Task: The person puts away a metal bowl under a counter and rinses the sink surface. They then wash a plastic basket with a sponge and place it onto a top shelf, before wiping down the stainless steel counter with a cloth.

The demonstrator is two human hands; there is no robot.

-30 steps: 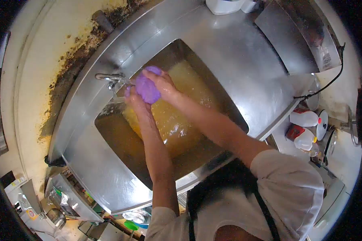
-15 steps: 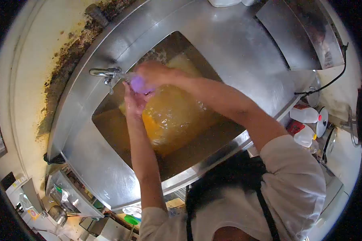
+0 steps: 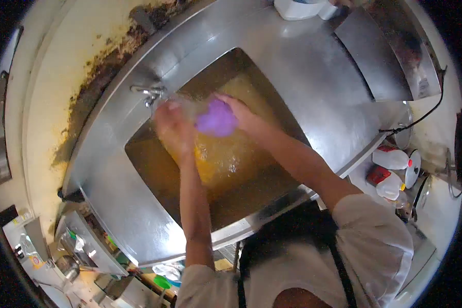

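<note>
My right hand (image 3: 237,110) is closed on a purple sponge or cloth (image 3: 216,119), whose exact kind the blur hides. It is held over the sink (image 3: 154,172), above cloudy yellow-brown water. Close to the faucet (image 3: 150,92), my left hand (image 3: 174,123) is raised with its fingers smeared by motion. A gap separates it from the purple thing. Water from the spout splashes around the left hand. Under both hands a large pale yellowish shape (image 3: 241,97) shows through the water, too murky to name.
Steel drainboards flank the sink, joined to a back ledge along a stained wall (image 3: 51,102). White jugs (image 3: 390,185) stand at the right, below the counter. A white container (image 3: 297,9) sits at the top. A shelf with kitchen items (image 3: 90,241) is at lower left.
My hands have moved apart. The right hand has carried the purple thing right, away from the faucet; the left has risen toward the spout. The view has shifted slightly.
</note>
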